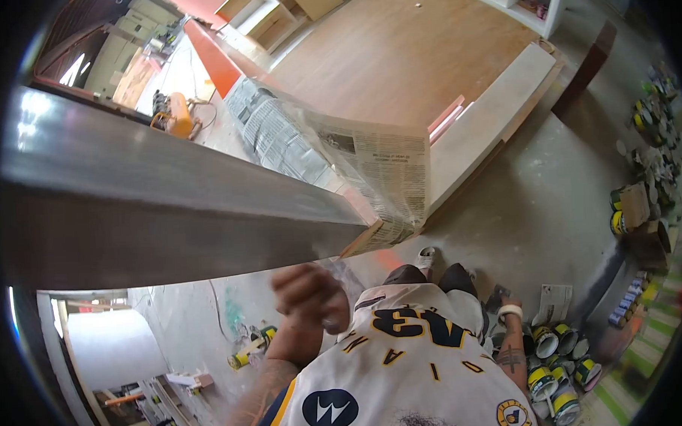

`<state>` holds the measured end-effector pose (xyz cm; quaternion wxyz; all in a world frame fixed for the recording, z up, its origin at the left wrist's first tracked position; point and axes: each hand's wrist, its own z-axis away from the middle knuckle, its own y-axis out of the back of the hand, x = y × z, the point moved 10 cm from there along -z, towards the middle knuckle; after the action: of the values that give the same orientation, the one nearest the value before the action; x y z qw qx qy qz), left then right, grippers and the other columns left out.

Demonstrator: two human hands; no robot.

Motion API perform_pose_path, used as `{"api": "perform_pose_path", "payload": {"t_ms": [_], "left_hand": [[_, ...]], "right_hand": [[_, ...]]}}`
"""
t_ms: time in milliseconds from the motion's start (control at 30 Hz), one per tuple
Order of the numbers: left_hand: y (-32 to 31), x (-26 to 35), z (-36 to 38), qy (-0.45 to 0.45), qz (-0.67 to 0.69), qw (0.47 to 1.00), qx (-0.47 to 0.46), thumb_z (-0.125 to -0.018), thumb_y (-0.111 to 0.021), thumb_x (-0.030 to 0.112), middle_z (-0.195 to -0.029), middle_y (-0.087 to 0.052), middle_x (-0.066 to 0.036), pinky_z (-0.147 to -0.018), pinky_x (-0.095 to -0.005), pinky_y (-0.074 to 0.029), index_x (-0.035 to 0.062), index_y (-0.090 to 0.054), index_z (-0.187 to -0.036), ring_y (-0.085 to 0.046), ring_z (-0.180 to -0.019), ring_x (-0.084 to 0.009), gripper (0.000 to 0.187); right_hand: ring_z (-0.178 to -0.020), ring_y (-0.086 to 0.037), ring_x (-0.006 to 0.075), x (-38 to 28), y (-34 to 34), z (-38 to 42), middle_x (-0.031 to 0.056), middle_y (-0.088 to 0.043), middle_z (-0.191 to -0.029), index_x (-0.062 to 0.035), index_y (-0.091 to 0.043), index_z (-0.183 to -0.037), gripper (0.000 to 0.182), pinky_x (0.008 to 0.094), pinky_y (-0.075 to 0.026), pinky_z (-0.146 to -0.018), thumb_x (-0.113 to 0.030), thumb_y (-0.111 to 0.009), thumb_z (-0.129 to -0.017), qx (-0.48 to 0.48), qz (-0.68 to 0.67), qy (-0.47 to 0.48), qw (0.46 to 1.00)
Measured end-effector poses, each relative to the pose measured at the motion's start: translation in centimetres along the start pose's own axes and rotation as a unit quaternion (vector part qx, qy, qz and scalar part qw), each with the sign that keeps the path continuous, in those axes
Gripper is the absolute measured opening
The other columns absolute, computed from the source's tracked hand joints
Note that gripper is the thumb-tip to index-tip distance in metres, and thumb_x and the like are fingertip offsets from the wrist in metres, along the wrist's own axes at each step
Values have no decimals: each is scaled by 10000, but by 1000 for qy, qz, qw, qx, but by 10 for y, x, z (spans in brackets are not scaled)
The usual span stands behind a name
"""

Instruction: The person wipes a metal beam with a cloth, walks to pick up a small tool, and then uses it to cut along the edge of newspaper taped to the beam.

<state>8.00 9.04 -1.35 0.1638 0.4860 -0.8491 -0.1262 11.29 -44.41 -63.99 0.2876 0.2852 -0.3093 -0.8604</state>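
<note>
My left hand [308, 293] is blurred, with its fingers curled in, just below the lower edge of a long grey, glossy beam [183, 196]. Whatever those fingers hold, if anything, cannot be made out. Down by my right side is my right hand [500, 300], small in view, with a pale band [510, 310] at the wrist; its fingers are hard to see. Newspaper [388, 162] and clear plastic film wrap the corner where the grey beam meets an orange-painted length [214, 58] and a whitish board [488, 118].
A brown wooden panel [380, 50] lies beyond the wrapped corner. Several paint cans [544, 342] stand near my right arm, with more along the right wall. A yellow-orange tool [178, 116] rests at the upper left. A white cylinder [113, 349] stands lower left.
</note>
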Motion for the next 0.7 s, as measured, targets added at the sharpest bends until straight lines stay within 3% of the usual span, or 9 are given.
{"api": "perform_pose_path", "payload": {"t_ms": [67,167,267,300,400,533,567,667,700], "left_hand": [[14,-15,12,97,-84,985,120,-1043,-476,376,-958,-608,-114,-804,-423,-487,54,-582,-942,-607,-901,-297,354],[4,-15,30,110,-163,973,120,-1027,-534,384,-835,-678,-114,-767,-434,-497,25,-625,-814,-610,-832,-302,427],[-25,20,-13,82,-110,991,4,-1009,-556,385,-795,-661,-122,-740,-426,-476,20,-619,-805,-596,-813,-300,422],[-28,28,-14,69,-74,995,-16,-930,-516,290,-837,-675,-170,-761,-425,-492,-20,-673,-891,-630,-793,-301,350],[-6,34,-19,112,-99,973,175,-947,-511,299,-849,-651,-172,-806,-440,-486,-20,-648,-893,-614,-867,-298,351],[0,19,13,149,-322,919,170,-1007,-501,286,-942,-632,-184,-903,-432,-460,-46,-620,-940,-584,-937,-298,359],[-3,10,28,252,-361,875,202,-993,-472,162,-1047,-651,-161,-948,-445,-460,-80,-607,-944,-589,-1008,-304,282],[-28,7,51,314,-332,874,165,-1070,-435,276,-1306,-646,-219,-1081,-455,-421,-139,-601,-1288,-586,-1229,-315,498],[-42,19,28,258,-348,887,158,-1083,-399,301,-1301,-673,-244,-1103,-495,-419,-147,-635,-1276,-618,-1228,-364,542]], "right_hand": [[-1238,-628,464,-57,21,-2,322,-667,-1281,74,-644,-1280,705,485,-508,-1018,-421,-826,-811,-17,-13,39,999],[-1155,-658,480,-125,41,-16,324,-691,-1207,81,-683,-1193,572,486,-524,-970,-357,-810,-847,-41,37,76,996],[-1098,-658,516,-167,42,-50,336,-693,-1156,94,-691,-1140,497,512,-527,-944,-330,-754,-888,-73,131,205,967],[-1094,-655,520,-182,45,-58,337,-691,-1156,94,-689,-1144,500,517,-526,-944,-330,-749,-886,-86,154,263,948],[-1093,-642,528,-252,71,-62,338,-688,-1129,64,-708,-1112,423,518,-528,-934,-281,-735,-868,-101,157,358,915],[-1066,-657,511,-342,112,-38,316,-705,-1061,36,-733,-1045,315,497,-538,-907,-217,-729,-858,-107,153,436,880],[-1057,-661,507,-364,120,-27,316,-707,-1047,39,-734,-1028,297,497,-540,-898,-211,-723,-866,-126,159,447,871],[-1003,-678,497,-402,127,-21,310,-707,-992,45,-728,-1027,287,491,-549,-867,-195,-719,-871,-146,171,476,850],[-936,-693,484,-410,124,-25,296,-707,-933,48,-726,-999,277,479,-558,-817,-193,-727,-862,-141,141,517,832]]}}
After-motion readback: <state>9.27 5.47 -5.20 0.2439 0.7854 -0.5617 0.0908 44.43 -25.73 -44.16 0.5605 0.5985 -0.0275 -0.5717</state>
